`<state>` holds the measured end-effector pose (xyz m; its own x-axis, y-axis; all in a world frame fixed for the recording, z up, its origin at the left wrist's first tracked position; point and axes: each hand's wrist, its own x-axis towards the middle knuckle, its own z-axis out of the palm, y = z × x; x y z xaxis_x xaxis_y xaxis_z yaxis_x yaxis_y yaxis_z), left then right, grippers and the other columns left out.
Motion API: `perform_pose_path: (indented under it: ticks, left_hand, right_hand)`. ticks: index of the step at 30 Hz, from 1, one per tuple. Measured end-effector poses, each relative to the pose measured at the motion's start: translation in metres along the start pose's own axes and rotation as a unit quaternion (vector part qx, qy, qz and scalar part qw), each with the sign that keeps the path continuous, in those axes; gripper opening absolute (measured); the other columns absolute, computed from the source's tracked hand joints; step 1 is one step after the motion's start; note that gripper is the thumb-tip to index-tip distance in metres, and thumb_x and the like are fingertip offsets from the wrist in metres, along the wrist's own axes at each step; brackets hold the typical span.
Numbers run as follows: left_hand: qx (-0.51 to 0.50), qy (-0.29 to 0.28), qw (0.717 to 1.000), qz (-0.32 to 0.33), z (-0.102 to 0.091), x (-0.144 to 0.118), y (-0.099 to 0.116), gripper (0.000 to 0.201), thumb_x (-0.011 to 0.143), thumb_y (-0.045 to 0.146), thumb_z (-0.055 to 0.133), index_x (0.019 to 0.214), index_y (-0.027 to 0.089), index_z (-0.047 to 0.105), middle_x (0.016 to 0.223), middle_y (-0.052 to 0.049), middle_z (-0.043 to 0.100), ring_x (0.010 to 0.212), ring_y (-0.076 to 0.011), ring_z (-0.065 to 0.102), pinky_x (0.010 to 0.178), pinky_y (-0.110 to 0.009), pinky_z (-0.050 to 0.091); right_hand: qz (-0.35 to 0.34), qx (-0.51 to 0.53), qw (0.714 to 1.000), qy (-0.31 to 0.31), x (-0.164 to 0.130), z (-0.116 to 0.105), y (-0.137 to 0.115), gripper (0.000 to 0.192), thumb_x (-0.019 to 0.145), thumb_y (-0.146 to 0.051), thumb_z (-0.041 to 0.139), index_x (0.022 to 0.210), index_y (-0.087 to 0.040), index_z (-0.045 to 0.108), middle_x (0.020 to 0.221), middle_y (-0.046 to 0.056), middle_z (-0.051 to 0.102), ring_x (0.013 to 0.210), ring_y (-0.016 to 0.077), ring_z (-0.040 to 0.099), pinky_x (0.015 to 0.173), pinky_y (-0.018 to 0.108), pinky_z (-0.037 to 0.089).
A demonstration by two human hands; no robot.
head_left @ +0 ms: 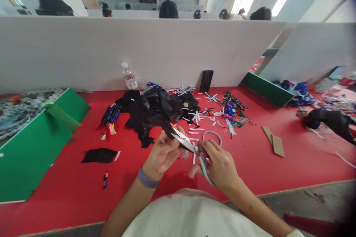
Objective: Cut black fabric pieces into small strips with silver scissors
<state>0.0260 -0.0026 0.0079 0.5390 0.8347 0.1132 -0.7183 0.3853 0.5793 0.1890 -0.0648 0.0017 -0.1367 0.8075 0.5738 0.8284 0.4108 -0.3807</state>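
Note:
My right hand (219, 163) grips a pair of scissors (204, 168) by grey handles, blades parted and pointing up and left. My left hand (162, 153) is closed on a piece of black fabric (167, 129), and the blades lie right against its fingertips and the cloth. How far the fabric sits between the blades is hard to tell. Behind my hands spreads a heap of black fabric (155, 105). White strips (197, 129) and a roll of tape (213, 133) lie just beyond the right hand. A flat black fabric piece (99, 155) rests to the left.
A water bottle (129, 77) and a phone (206, 80) stand against the white partition (167, 52). Green dividers (47, 152) flank the red table (250, 170). Cardboard pieces (278, 146) and patterned fabric bundles (112, 114) lie about. A co-worker's dark sleeve (330, 122) reaches in at right.

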Motion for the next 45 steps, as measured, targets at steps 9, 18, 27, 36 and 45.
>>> perform_pose_path:
  ticks: [9, 18, 27, 36, 45]
  left_hand:
    - [0.004, 0.001, 1.0, -0.004, -0.0027, 0.0011, -0.0008, 0.022, 0.068, 0.021, 0.079, 0.075, 0.02, 0.059, 0.078, 0.003, 0.053, 0.066, -0.01, 0.049, 0.058, -0.023, 0.042]
    - [0.027, 0.005, 0.999, -0.024, 0.0001, -0.0011, -0.0021, 0.02, 0.067, 0.024, 0.08, 0.078, 0.02, 0.064, 0.076, 0.002, 0.057, 0.068, -0.0107, 0.053, 0.063, -0.023, 0.043]
    - [0.016, -0.009, 1.0, -0.021, -0.0046, 0.001, -0.0052, 0.021, 0.067, 0.023, 0.079, 0.078, 0.023, 0.061, 0.073, 0.004, 0.056, 0.07, -0.0112, 0.053, 0.06, -0.022, 0.042]
    - [0.01, -0.013, 1.0, -0.017, -0.0064, -0.0006, -0.0053, 0.018, 0.07, 0.023, 0.078, 0.078, 0.022, 0.062, 0.074, 0.003, 0.054, 0.066, -0.0107, 0.053, 0.056, -0.023, 0.043]
    - [0.005, 0.022, 0.999, -0.024, -0.0082, -0.0001, -0.0067, 0.019, 0.066, 0.024, 0.08, 0.078, 0.023, 0.065, 0.074, 0.003, 0.056, 0.065, -0.0107, 0.054, 0.054, -0.022, 0.046]
  right_hand:
    - [-0.003, -0.001, 1.0, -0.002, -0.0002, 0.0005, 0.0006, 0.035, 0.075, -0.051, 0.068, 0.085, -0.02, 0.056, 0.069, 0.0, 0.057, 0.05, 0.0109, 0.053, 0.047, 0.022, 0.042]
    - [0.021, 0.002, 1.0, -0.023, -0.0024, 0.0026, 0.0038, 0.045, 0.073, -0.054, 0.069, 0.094, -0.016, 0.056, 0.076, 0.003, 0.058, 0.057, 0.014, 0.059, 0.054, 0.024, 0.049]
    - [0.005, -0.015, 1.0, -0.008, -0.001, 0.0035, 0.0031, 0.042, 0.075, -0.054, 0.067, 0.09, -0.016, 0.056, 0.072, 0.001, 0.057, 0.05, 0.0107, 0.053, 0.048, 0.022, 0.043]
    - [0.001, -0.031, 1.0, -0.003, -0.0018, 0.0061, 0.004, 0.043, 0.075, -0.056, 0.065, 0.087, -0.015, 0.058, 0.068, 0.0, 0.055, 0.05, 0.0101, 0.05, 0.049, 0.022, 0.038]
    - [0.002, -0.035, 0.999, -0.003, -0.0003, 0.008, 0.0042, 0.043, 0.076, -0.058, 0.063, 0.084, -0.016, 0.057, 0.065, -0.002, 0.053, 0.048, 0.0091, 0.048, 0.048, 0.021, 0.038]
